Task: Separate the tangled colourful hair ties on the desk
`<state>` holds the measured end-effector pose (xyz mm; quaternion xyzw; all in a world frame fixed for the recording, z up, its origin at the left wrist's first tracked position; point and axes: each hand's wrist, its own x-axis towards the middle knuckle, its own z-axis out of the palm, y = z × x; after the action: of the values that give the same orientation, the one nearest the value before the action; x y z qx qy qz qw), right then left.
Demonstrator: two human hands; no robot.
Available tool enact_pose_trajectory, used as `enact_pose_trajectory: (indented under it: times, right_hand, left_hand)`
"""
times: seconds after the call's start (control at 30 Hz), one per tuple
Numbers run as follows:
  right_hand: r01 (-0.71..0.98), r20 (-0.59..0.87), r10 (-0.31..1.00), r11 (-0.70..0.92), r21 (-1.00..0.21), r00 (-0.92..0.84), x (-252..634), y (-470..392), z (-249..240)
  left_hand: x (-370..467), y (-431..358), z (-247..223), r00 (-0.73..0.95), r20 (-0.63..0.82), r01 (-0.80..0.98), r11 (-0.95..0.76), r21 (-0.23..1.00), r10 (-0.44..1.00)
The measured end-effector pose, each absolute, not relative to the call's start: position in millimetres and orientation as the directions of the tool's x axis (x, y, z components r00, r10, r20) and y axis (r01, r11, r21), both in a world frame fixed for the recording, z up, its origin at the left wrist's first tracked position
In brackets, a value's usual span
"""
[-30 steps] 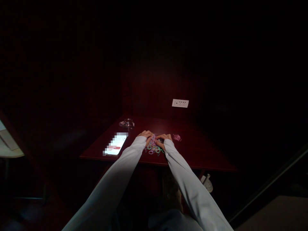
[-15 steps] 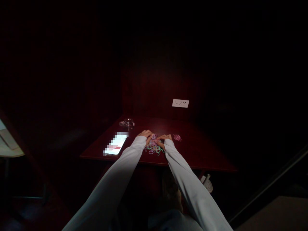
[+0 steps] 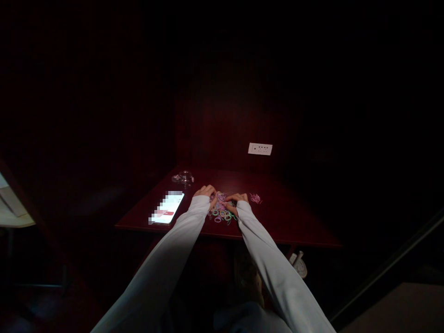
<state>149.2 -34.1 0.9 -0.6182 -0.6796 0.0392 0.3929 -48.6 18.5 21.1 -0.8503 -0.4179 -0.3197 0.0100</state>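
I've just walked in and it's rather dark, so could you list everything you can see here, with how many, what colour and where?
mixed pile of small bands: too many to count; pink, purple, green, yellowish; on the table between the hands
small pile: one; pink; on the table, right of the hands
phone: one; bright screen, partly blurred; table's left side
clear container: apparently one; transparent, pinkish bits beside it; table's far left
table: one; dark red; centre
socket panel: one; white; wall behind the table
unclear object: whitish; below the table's right side
pale surface: one; far left edge
left hand and right hand: two; bare, light grey sleeves; at the mixed pile
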Motion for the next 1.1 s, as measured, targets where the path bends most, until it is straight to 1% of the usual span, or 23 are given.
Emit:
enact_pose_trajectory:
  times: [0.13, 0.3, 0.5, 0.8, 0.93, 1.1]
  right_hand:
    - [0.811, 0.493, 0.868, 0.251, -0.529, 0.053, 149.6, -36.0, 3.7]
    - [0.794, 0.505, 0.862, 0.277, -0.542, 0.044, 148.0, -37.9, 5.5]
    - [0.797, 0.492, 0.87, 0.268, -0.542, 0.042, 146.8, -37.8, 7.1]
    - [0.804, 0.492, 0.869, 0.259, -0.535, 0.048, 147.9, -36.4, 5.1]
    - [0.807, 0.481, 0.874, 0.242, -0.539, 0.059, 147.2, -36.6, 5.6]
    - [0.798, 0.463, 0.885, 0.241, -0.552, 0.053, 146.9, -36.1, 6.1]
  left_hand:
    - [-48.1, 15.6, 23.2, 0.454, 0.565, 0.692, -0.672, 0.263, 0.689]
    - [-48.2, 13.7, 25.4, 0.52, 0.538, 0.647, -0.717, 0.259, 0.663]
    - [-47.6, 13.0, 26.3, 0.531, 0.545, 0.634, -0.731, 0.252, 0.649]
    - [-44.6, 13.0, 21.2, 0.589, 0.548, 0.597, -0.777, 0.201, 0.594]
    - [-44.8, 16.1, 19.4, 0.616, 0.52, 0.586, -0.786, 0.199, 0.591]
    - [-45.4, 20.0, 16.5, 0.624, 0.526, 0.571, -0.796, 0.199, 0.579]
